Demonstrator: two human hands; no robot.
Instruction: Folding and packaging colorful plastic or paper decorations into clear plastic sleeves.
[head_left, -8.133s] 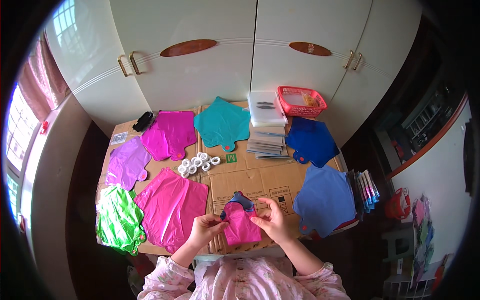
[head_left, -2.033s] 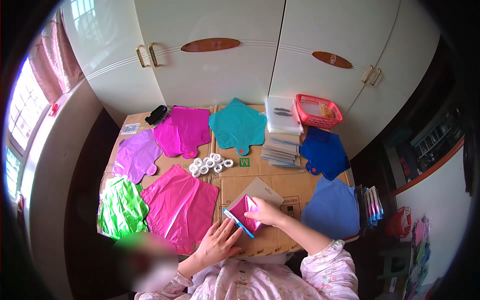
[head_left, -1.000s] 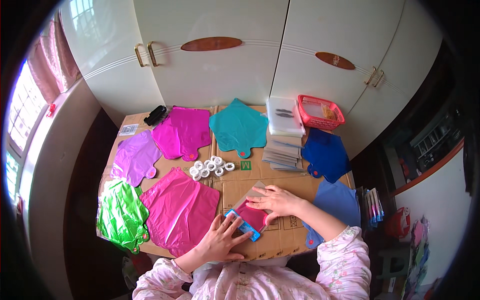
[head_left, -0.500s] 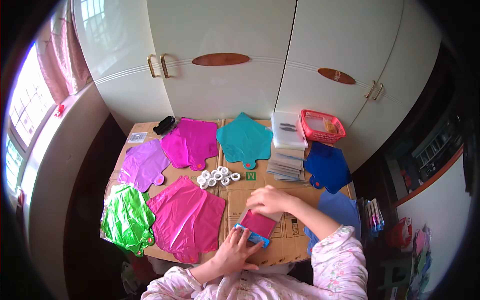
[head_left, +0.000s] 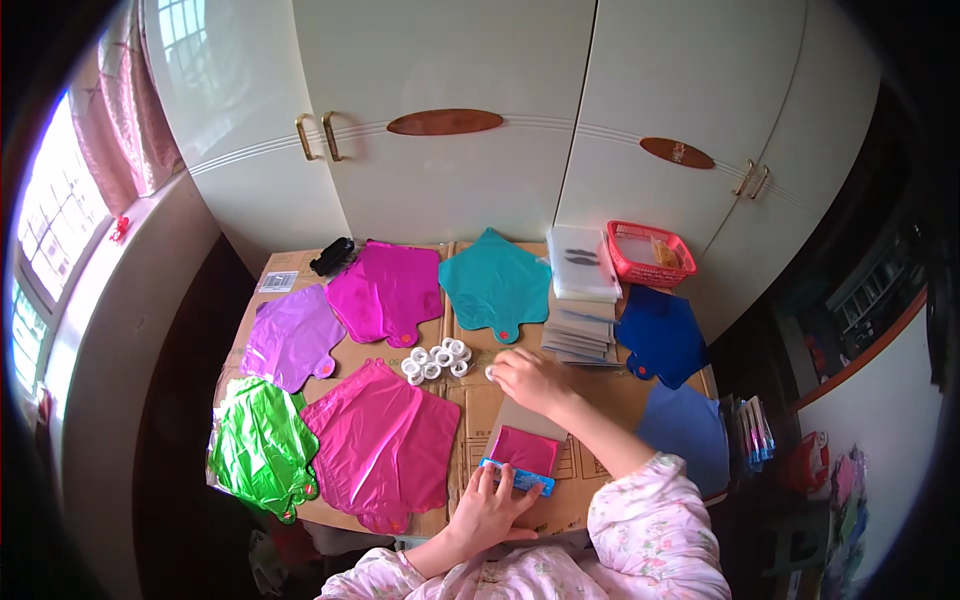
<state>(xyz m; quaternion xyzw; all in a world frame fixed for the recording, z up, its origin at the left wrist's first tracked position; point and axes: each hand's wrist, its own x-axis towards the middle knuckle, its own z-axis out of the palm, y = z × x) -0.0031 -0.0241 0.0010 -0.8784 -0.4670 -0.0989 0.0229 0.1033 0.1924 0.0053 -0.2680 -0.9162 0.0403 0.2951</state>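
My left hand lies with fingers spread on the blue strip at the near end of a flat packet. Above that strip shows folded pink foil, with a grey card beyond it. My right hand is above the far end of the card, its fingertips pinched on a small white ring-shaped roll. Only the roll's left edge shows past the fingers. Just left of it sits a cluster of similar white rolls on the cardboard.
Around the cardboard lie flat foil balloons: green, large pink, lilac, magenta, teal, dark blue and light blue. Farther back are stacked clear sleeves, grey cards, a red basket and a black object.
My right hand has moved up and slightly left from the card and now pinches a white roll from the right end of the cluster. My left hand stays on the blue strip.
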